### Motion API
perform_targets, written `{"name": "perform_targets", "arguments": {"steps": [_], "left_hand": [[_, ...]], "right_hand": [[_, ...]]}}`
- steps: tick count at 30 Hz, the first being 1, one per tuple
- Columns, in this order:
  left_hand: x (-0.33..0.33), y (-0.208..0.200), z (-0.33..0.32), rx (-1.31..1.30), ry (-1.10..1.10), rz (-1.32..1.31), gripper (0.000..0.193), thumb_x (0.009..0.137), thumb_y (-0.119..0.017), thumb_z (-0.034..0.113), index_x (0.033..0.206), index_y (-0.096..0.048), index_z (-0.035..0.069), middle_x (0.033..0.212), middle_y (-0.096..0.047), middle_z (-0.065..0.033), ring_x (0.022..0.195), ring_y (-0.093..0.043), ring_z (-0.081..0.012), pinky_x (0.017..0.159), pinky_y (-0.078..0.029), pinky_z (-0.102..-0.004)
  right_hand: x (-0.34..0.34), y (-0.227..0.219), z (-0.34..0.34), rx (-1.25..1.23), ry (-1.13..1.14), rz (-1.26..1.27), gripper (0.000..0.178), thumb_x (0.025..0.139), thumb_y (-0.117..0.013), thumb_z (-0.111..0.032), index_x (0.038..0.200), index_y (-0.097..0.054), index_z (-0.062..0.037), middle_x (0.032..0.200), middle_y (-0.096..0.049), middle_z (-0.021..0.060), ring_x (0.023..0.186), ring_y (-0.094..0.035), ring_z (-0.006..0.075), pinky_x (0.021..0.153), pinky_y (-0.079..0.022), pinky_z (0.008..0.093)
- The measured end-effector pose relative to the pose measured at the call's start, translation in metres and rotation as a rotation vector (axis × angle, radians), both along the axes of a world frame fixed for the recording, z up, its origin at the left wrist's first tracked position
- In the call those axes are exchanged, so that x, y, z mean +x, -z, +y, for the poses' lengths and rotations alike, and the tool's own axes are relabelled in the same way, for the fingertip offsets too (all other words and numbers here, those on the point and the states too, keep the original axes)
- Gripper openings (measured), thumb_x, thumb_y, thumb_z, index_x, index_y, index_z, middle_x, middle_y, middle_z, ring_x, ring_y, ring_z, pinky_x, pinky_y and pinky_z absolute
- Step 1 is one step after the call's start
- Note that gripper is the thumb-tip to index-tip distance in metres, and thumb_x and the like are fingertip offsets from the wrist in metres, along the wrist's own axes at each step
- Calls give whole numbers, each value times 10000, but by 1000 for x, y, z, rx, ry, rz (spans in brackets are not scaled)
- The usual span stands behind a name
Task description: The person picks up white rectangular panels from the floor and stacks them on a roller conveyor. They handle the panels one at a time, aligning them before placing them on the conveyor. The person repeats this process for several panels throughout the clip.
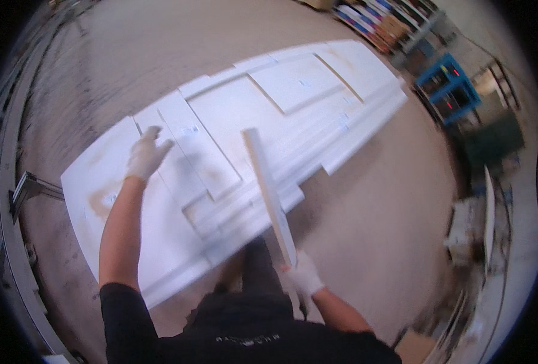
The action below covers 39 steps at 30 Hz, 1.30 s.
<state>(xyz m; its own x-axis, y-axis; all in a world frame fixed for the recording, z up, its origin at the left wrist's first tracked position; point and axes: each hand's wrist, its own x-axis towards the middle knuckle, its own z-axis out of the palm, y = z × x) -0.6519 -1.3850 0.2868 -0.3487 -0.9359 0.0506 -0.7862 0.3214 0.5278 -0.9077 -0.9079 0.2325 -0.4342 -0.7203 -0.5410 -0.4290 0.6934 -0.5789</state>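
My left hand (147, 154), in a white glove, is stretched out with its fingers apart over the left part of a broad layer of white boards (160, 242). Whether it touches them I cannot tell. In my right hand (305, 274), also gloved, is the near end of a long narrow white strip (272, 203) with a tan edge. The strip points away from me, its far end above the boards. Something thin and dark shows below my right hand, too blurred to name. Several white pieces of different sizes lie on the boards, with steps and gaps between them.
A metal frame (35, 185) and long rails run along the left. To the right stand a blue-framed unit (447, 90) with red lights, a dark green box (495, 138) and pale boxes (464, 230). A pallet of goods (384, 24) sits at the back right.
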Motion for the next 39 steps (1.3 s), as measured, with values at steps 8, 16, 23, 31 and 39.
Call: {"name": "perform_targets", "arguments": {"steps": [8,16,23,31,39], "left_hand": [[-215,98,-224,-352,163,-459,748,907,-784,509,1479,-631,51,1437,-699,-217,1354,-647,-397,1156,-514,-457],[-252,57,-275,93,150,-500,628,851,-817,486,1290,-731,45,1203,-778,-248,1143,-746,-417,1028,-566,-466],[-194,-41,-237,-75,131,-367,536,840,-885,381,1207,-744,17,1122,-772,-251,1082,-756,-393,952,-574,-505],[-114,-28,74,71,-112,20,831,927,-836,555,1478,-599,-20,1154,-737,-233,1029,-734,-396,945,-580,-485],[-46,-60,185,158,-225,181,633,1028,-701,450,1472,-562,20,1092,-715,-235,1007,-708,-445,889,-565,-539]], "right_hand": [[-151,9,-136,-149,373,-256,518,869,-873,-87,1298,-596,-1,1009,-684,91,885,-683,182,786,-590,369],[-236,27,-238,-328,533,-477,371,943,-780,-102,1245,-600,17,1006,-692,93,858,-693,193,759,-588,373],[-258,11,-368,-467,360,-76,357,999,-750,-115,1281,-562,-5,996,-620,77,752,-624,145,635,-548,325],[-184,-51,-467,-638,472,-179,684,1041,-770,-266,1552,-424,30,1324,-655,195,1123,-655,249,992,-549,376],[-19,-86,-415,-788,498,-585,696,1073,-729,-187,1624,-356,18,1382,-631,177,1171,-643,255,999,-552,388]]}}
